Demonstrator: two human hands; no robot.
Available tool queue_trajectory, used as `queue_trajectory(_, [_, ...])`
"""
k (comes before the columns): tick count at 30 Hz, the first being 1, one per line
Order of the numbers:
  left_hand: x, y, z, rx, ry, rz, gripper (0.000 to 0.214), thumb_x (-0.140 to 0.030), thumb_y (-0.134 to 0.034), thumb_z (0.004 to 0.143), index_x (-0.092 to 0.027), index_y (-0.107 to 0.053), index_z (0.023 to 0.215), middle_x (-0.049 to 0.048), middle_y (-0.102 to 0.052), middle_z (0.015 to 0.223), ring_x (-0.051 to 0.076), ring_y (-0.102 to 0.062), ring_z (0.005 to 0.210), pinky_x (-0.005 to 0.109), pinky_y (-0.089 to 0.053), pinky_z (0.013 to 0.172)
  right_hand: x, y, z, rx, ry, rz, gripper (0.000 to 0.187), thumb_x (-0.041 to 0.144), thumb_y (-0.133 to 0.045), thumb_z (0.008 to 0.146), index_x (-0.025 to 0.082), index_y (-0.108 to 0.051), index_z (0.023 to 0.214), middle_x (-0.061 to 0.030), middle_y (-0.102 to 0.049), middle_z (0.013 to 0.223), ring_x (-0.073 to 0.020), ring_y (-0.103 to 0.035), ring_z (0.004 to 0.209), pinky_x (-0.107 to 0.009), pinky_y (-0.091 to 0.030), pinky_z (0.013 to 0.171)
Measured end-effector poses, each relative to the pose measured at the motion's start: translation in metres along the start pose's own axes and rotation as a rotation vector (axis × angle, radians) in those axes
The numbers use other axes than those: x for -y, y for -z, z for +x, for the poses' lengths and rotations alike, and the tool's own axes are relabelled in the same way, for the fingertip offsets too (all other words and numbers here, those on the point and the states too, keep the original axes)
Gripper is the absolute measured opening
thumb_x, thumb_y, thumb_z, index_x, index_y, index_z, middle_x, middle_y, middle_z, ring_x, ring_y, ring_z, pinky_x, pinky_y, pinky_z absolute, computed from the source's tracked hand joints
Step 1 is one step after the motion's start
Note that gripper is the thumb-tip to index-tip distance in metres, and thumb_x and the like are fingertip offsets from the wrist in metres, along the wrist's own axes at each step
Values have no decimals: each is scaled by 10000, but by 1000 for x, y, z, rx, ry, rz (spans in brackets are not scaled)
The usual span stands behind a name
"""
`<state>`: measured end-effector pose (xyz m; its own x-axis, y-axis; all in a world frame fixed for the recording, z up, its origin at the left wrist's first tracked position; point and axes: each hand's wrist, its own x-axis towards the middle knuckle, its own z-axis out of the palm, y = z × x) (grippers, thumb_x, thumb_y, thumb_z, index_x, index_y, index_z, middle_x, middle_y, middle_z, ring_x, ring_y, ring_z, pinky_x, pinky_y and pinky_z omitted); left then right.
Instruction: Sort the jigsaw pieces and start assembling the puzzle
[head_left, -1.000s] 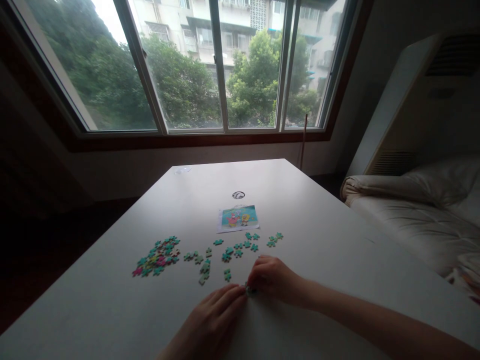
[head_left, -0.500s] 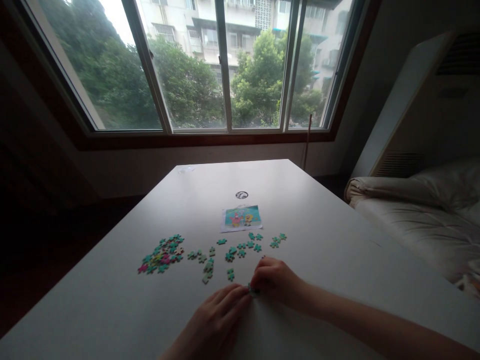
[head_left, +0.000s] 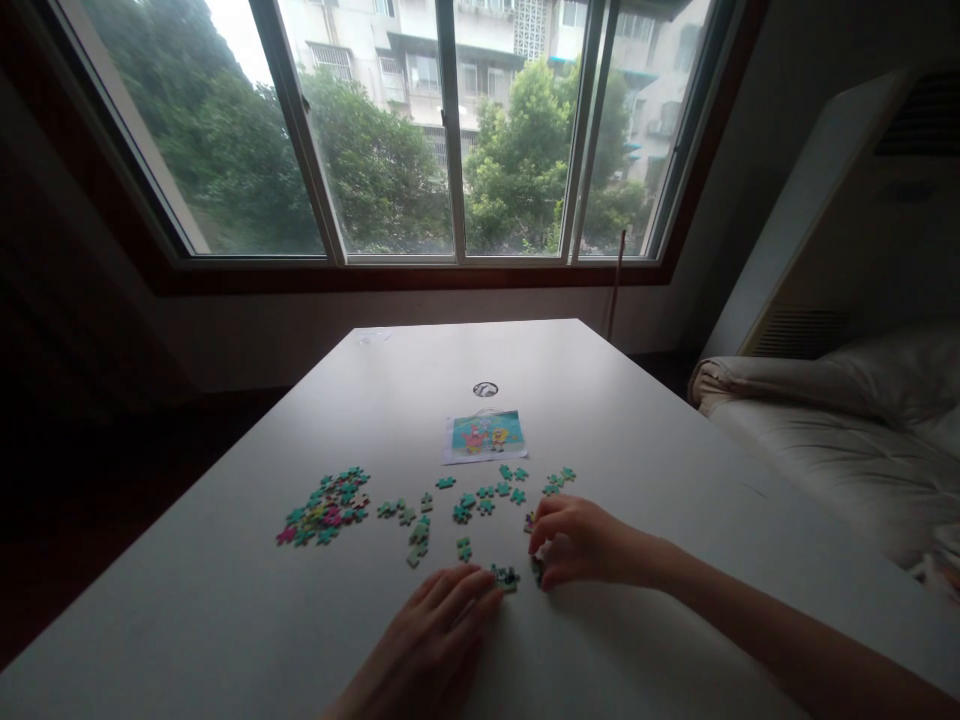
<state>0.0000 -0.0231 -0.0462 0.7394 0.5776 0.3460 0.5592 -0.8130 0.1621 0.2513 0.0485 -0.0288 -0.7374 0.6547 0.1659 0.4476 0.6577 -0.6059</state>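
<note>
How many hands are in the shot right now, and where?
2. The left hand is low in the view, at a small cluster of puzzle pieces; the right hand is farther right, at a dark piece. No others show.

Bare hands, slender fingers, slim bare right forearm, left wrist apparently bare in shadow

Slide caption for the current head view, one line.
Left hand by puzzle pieces, right hand alongside, cartoon picture farther up the white table.
</note>
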Motion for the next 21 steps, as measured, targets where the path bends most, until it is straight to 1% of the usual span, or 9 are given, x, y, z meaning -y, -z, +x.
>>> queue_trajectory(3, [0, 2, 1, 8, -17, -31, 408, -70, -409, 824, -200, -485, 1204, 77, -572, 1184, 211, -521, 1077, 349, -455, 933, 0, -5, 1, 27, -12, 15, 186, 232, -765, 636, 201, -671, 793, -11, -576, 868, -124, -558, 739, -198, -446, 651])
queue_trajectory(8, [0, 4, 1, 42, -27, -57, 444, -61, -412, 812, -206, -474, 1227, 76, -564, 1203, 216, -513, 1093, 366, -446, 943, -3, -7, 2, 28, -36, 51, 169, 223, -755, 643, 180, -656, 774, -4, -555, 838, -126, -544, 755, -198, -442, 657])
queue_trajectory(12, [0, 4, 1, 48, -15, -54, 443, -62, -409, 820, -203, -465, 1237, 74, -558, 1210, 215, -501, 1105, 365, -438, 951, -3, -7, 2, 33, -69, 143, 107, 203, -722, 673, 155, -642, 725, 4, -540, 793, -97, -519, 671, -171, -423, 579])
queue_trajectory(14, [0, 3, 1, 56, -14, -46, 440, -58, -410, 820, -197, -467, 1233, 74, -558, 1208, 212, -498, 1106, 365, -433, 957, -2, -6, 3, 27, -76, 167, 137, 196, -731, 660, 152, -646, 757, 10, -539, 763, -90, -503, 639, -171, -414, 567])
queue_trajectory(18, [1, 2, 0, 66, -25, -29, 461, -36, -407, 804, -182, -460, 1238, 78, -548, 1218, 217, -484, 1120, 370, -433, 957, 1, -3, 4, 21, -84, 202, 223, 195, -738, 652, 161, -658, 857, 16, -544, 726, -93, -502, 625, -187, -423, 590])
queue_trajectory(21, [1, 2, 1, 62, -30, -31, 459, -42, -411, 810, -180, -452, 1246, 77, -545, 1223, 219, -483, 1119, 362, -440, 950, 1, -5, 5, 9, -93, 229, 233, 217, -744, 646, 166, -668, 861, 11, -547, 733, -96, -505, 626, -189, -428, 589])
